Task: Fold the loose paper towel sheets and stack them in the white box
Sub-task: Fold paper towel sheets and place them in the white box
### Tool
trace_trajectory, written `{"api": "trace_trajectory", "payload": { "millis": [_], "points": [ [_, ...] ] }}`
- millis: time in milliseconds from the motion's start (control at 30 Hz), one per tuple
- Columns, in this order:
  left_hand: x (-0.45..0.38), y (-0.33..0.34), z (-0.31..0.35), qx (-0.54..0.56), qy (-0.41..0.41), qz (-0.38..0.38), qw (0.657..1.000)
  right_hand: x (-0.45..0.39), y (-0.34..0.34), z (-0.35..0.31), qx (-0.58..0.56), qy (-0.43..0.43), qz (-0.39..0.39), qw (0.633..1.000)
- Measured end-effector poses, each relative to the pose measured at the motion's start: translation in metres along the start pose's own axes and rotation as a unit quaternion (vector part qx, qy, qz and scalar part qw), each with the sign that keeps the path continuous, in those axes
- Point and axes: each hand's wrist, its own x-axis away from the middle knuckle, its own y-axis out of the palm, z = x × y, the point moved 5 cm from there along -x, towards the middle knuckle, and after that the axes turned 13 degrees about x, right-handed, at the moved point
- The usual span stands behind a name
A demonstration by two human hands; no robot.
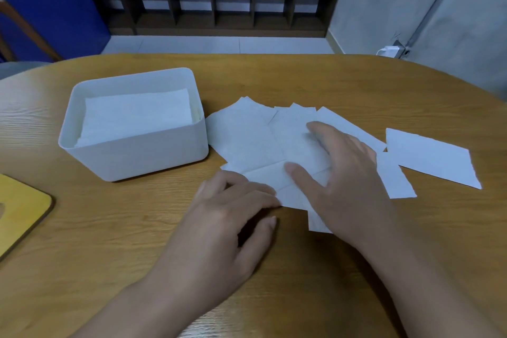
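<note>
A white box (pixel 142 158) stands on the left of the wooden table, holding a stack of folded paper towels (pixel 137 114) nearly up to its rim. To its right several loose paper towel sheets (pixel 244 134) lie fanned and overlapping. My right hand (pixel 340 170) rests flat on the top sheet, fingers spread, thumb pointing left. My left hand (pixel 233 214) touches the near left edge of that sheet with curled fingertips. One separate sheet (pixel 430 158) lies apart at the right.
A yellow wooden board (pixel 19 208) lies at the table's left edge. The table's (pixel 329 82) rounded far edge runs behind the box. A chair back shows at far left, a dark shelf unit beyond the table.
</note>
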Motion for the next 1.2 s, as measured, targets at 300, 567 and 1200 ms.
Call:
{"api": "trace_trajectory", "payload": {
  "millis": [300,567,1200],
  "points": [
    [-0.002,0.003,-0.004,-0.038,-0.023,-0.018,0.999,-0.006,0.009,0.005,-0.059,0.069,-0.029,0.995],
    [-0.003,0.003,-0.005,-0.044,-0.031,-0.021,0.998,-0.010,0.008,0.008,-0.095,0.070,0.043,0.992],
    [-0.003,0.003,-0.003,-0.051,-0.034,-0.026,0.998,-0.015,0.009,0.013,-0.119,0.101,0.042,0.987]
  ]
}}
